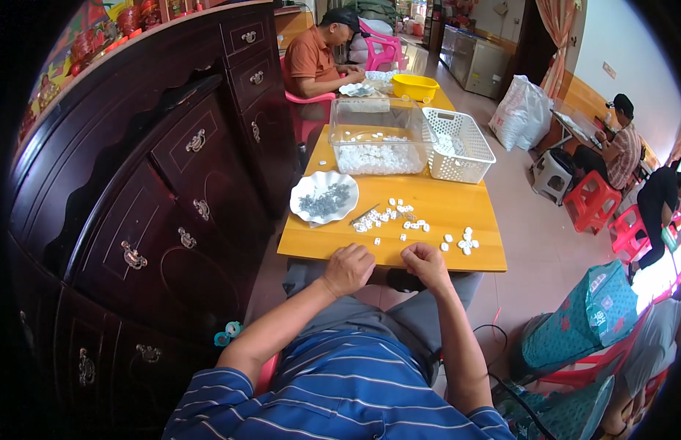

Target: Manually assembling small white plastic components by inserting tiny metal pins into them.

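Observation:
At the near edge of the yellow wooden table (304, 240) are both my hands, a short gap between them. The fingers of my left hand (350, 268) are curled closed; what they hold, if anything, is hidden. My right hand (426, 262) is pinched closed, its fingertips also hiding anything in them. Just beyond lie several small white plastic pieces (385, 216), with a thin dark tool (364, 214) beside them. A separate cluster of white pieces (467, 242) sits to the right. On the left, a white scalloped plate (302, 185) bears a heap of small grey parts (326, 199).
A clear plastic bin (384, 158) of white pieces and a white perforated basket (465, 163) stand mid-table. Farther off are a yellow basin (416, 86) and a co-worker in an orange shirt (311, 62). A dark cabinet (171, 169) borders the left; teal bags (575, 315) stand right.

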`<control>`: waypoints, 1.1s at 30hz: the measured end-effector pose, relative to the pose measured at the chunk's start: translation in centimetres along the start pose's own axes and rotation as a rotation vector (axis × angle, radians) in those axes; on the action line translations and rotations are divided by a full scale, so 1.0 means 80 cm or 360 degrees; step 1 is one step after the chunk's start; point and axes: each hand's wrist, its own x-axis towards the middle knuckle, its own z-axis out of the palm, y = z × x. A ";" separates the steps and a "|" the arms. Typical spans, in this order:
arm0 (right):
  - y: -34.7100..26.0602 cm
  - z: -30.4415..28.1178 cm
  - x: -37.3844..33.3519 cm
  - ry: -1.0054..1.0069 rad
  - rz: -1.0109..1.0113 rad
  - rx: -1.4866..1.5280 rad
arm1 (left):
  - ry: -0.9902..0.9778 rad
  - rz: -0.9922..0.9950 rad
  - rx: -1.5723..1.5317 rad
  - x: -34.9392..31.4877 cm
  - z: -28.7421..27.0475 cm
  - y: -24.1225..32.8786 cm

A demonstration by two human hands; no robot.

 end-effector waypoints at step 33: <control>-0.007 0.032 -0.009 -0.0445 0.0595 0.0520 | 0.0230 -0.0342 -0.0596 0.022 -0.013 0.032</control>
